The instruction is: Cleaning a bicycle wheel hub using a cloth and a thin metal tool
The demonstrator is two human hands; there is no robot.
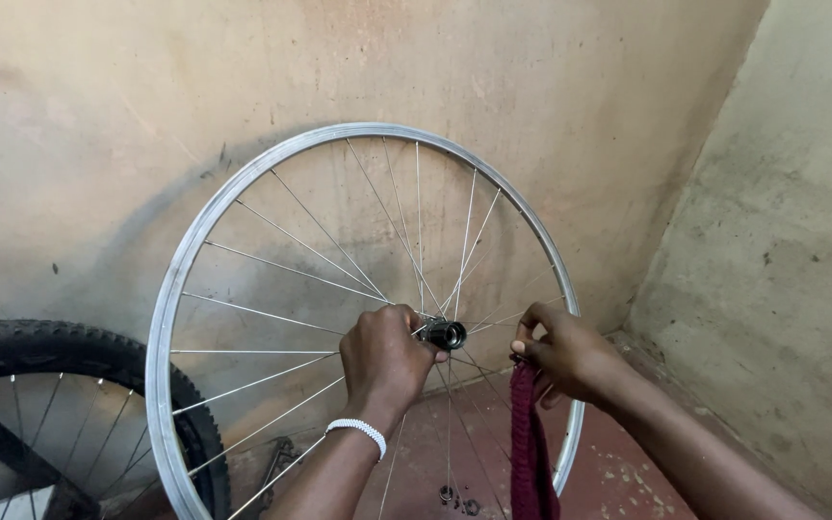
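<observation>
The left hand (384, 358) closes around the hub (445, 334) of the bare wheel (177, 289); the right hand (570, 354) pinches a maroon cloth (530, 453). No tyre is fitted yet.

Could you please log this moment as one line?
left hand: grips hub | right hand: holds maroon cloth | bare wheel rim upright

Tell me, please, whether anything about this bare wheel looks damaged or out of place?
Nothing stands out: the rim looks round and the visible spokes run straight. It has no tyre. The wall behind is scuffed.
</observation>
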